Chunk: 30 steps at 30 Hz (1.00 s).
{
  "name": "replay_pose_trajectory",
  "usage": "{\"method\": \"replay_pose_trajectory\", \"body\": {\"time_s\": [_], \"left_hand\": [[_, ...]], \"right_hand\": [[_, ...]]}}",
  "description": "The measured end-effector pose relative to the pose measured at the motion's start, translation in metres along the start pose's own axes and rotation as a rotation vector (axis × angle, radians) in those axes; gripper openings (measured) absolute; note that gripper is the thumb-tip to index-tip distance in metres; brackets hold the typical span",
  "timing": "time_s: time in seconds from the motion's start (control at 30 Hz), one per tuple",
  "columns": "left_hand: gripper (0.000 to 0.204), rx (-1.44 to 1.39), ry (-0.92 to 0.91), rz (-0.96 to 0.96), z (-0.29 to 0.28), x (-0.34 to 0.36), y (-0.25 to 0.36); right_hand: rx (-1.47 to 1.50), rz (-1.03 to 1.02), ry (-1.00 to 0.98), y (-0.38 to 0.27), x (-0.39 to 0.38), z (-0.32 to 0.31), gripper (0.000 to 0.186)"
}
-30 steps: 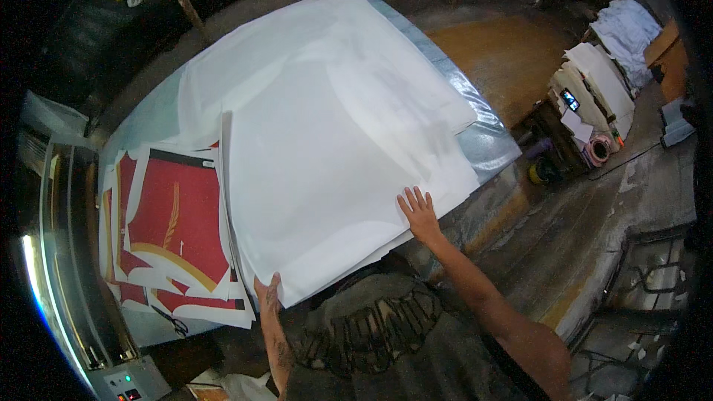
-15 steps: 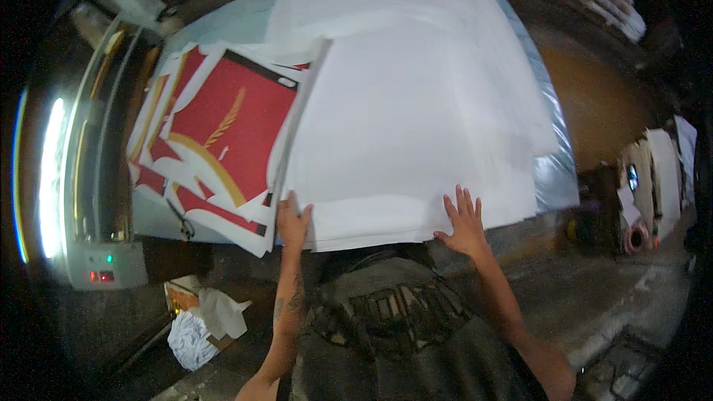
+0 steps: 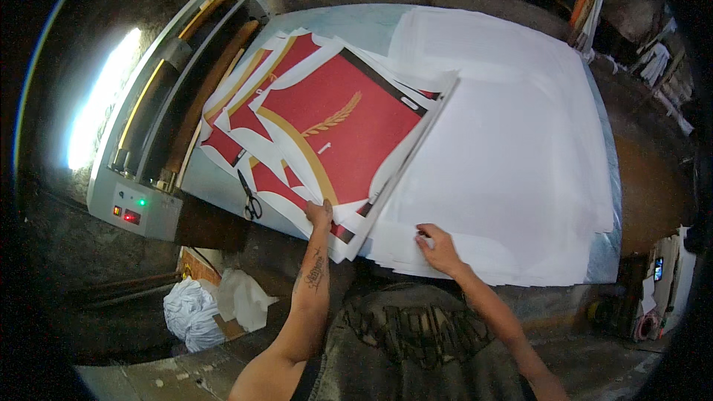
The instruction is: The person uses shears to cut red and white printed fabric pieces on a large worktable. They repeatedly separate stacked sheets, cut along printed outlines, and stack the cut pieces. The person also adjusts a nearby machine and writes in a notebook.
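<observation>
A pile of printed paper sheets (image 3: 327, 115), red with gold and black bands and white margins, lies on the left half of the table. My left hand (image 3: 320, 213) is at the pile's near edge, fingers closed on the margin of the top printed sheet. Right of the pile, a broad stack of white sheets (image 3: 512, 148) covers the table, partly under the printed ones. My right hand (image 3: 441, 249) hovers over or rests on its near edge, fingers bent and apart from the thumb, with nothing visible in them. Black scissors (image 3: 251, 204) lie left of my left hand.
At the left stands a grey roller machine (image 3: 156, 208) with lit indicators. The table's pale blue covering (image 3: 607, 252) shows along the edges. White cloth (image 3: 191, 315) and crumpled paper (image 3: 243, 301) sit below on the left. A small lit screen (image 3: 659, 269) is at the right.
The view has swung left. My left hand has gone from the boundary between the stacks to the printed pile's near edge. My right hand, flat and spread before, is now bent and nearer the pile.
</observation>
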<state>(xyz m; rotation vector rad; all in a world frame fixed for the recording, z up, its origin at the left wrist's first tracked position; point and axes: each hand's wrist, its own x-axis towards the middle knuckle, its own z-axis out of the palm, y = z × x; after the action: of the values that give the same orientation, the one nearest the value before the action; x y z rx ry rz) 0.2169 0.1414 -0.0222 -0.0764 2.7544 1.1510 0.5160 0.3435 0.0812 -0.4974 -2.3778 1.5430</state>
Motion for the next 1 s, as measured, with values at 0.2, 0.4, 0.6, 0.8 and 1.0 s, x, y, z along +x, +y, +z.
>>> {"method": "replay_pose_trajectory", "body": {"time_s": [0.2,0.4,0.6,0.8,1.0], "left_hand": [[0.050,-0.594,-0.197,0.028,0.016,0.046,-0.017],[0.053,-0.702,-0.302,0.096,-0.021,0.060,0.021],[0.054,-1.082,-0.405,-0.169,-0.043,0.066,0.036],[0.059,-1.057,-0.416,-0.201,-0.049,0.071,0.007],[0.064,-0.674,-0.197,-0.239,-0.038,0.201,-0.007]], "right_hand": [[0.149,0.423,0.121,-0.032,0.107,0.142,0.043],[-0.343,0.275,0.371,-0.066,0.132,0.184,0.045],[0.584,0.818,0.594,-0.070,0.167,0.191,0.055],[0.459,0.750,0.956,-0.019,0.216,0.184,0.079],[0.108,0.471,0.925,-0.027,0.170,0.177,0.080]]}}
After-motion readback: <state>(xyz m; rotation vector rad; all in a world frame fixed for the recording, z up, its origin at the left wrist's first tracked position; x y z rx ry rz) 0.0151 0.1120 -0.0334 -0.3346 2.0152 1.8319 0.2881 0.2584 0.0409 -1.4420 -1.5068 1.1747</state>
